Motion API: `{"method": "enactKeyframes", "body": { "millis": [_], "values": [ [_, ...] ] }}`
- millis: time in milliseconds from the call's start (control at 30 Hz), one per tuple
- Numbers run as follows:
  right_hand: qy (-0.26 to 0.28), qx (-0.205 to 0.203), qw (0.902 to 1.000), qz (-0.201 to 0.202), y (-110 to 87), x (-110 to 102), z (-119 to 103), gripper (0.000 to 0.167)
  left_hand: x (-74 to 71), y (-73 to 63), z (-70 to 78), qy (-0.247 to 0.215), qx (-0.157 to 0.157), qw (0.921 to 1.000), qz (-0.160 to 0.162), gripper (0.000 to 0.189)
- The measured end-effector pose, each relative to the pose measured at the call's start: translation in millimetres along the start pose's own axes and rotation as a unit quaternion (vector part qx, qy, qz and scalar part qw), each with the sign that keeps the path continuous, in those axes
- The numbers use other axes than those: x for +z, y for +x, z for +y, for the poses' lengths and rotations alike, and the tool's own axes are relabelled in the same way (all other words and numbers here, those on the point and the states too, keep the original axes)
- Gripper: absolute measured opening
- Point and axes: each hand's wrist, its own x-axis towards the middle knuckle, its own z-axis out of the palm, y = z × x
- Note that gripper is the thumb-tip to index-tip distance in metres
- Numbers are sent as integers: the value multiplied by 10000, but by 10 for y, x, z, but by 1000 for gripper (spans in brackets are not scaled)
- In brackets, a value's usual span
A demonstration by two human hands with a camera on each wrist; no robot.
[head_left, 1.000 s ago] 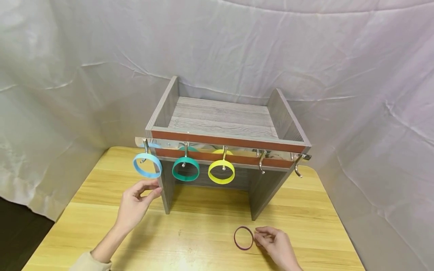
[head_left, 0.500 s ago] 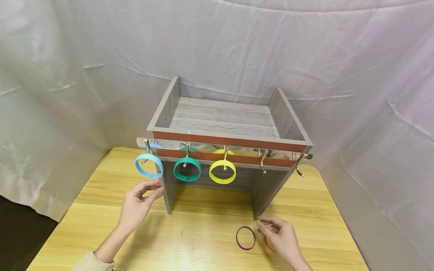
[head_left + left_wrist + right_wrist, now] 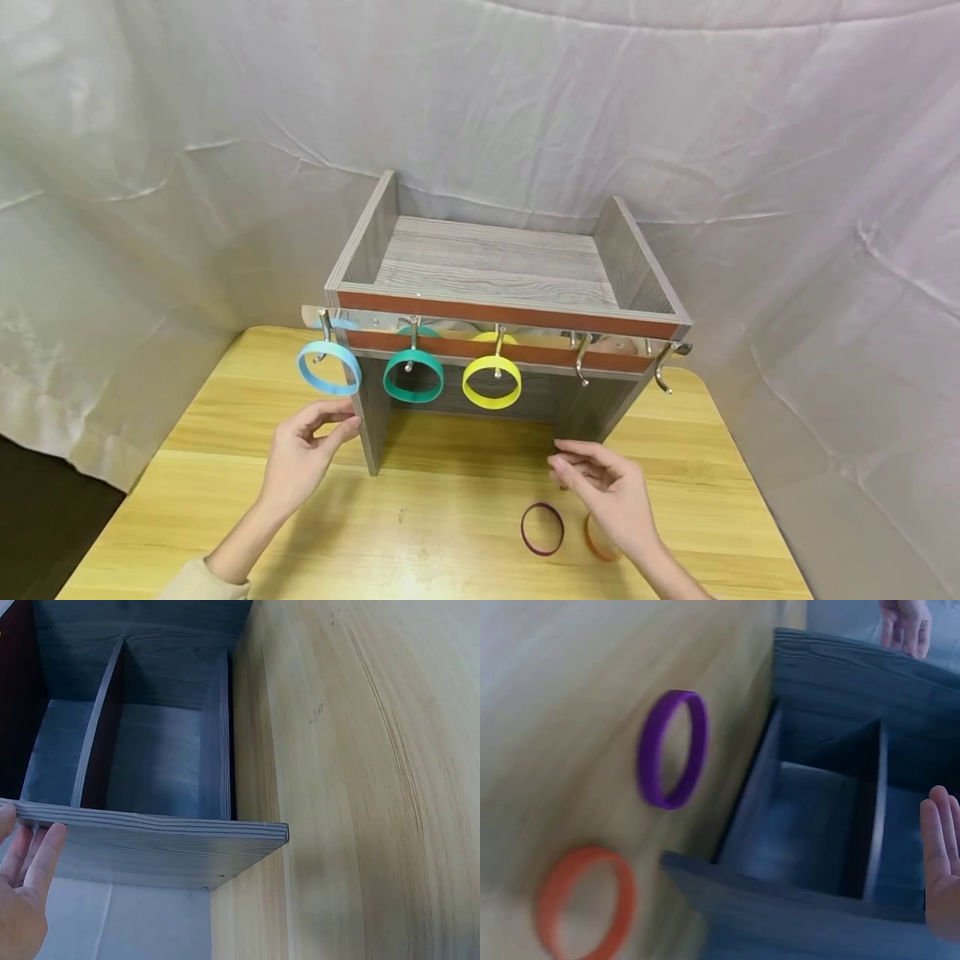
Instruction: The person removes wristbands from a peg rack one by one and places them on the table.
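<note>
My left hand pinches the front edge of the grey wooden shelf's left side panel, thumb on one side and fingers on the other. The right hand is in front of the shelf's right side panel, fingers extended in the right wrist view and nothing seen in them. Below it, a purple wristband and an orange wristband are on the table. Light blue, green and yellow wristbands hang from hooks on the shelf's front rail.
Along the shelf's top front runs a shiny metal rail with hooks; the right-hand hook and its neighbour bear no band. The wooden table extends forward. Pale curtains stand behind and at both sides.
My right hand has moved up from beside the purple wristband toward the shelf, uncovering the orange wristband. The left hand keeps its grip on the panel.
</note>
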Motion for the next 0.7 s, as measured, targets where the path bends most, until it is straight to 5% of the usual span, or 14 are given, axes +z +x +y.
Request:
{"method": "enactKeyframes", "body": {
  "millis": [300, 700],
  "values": [
    [560, -821, 9949, -186, 185, 71, -203, 33, 11, -2, 4, 51, -65, 10000, -1, 15],
    [123, -841, 9964, -20, 397, 190, -482, 35, 8, 1, 1, 126, -115, 9998, 38, 16]
  ]
}}
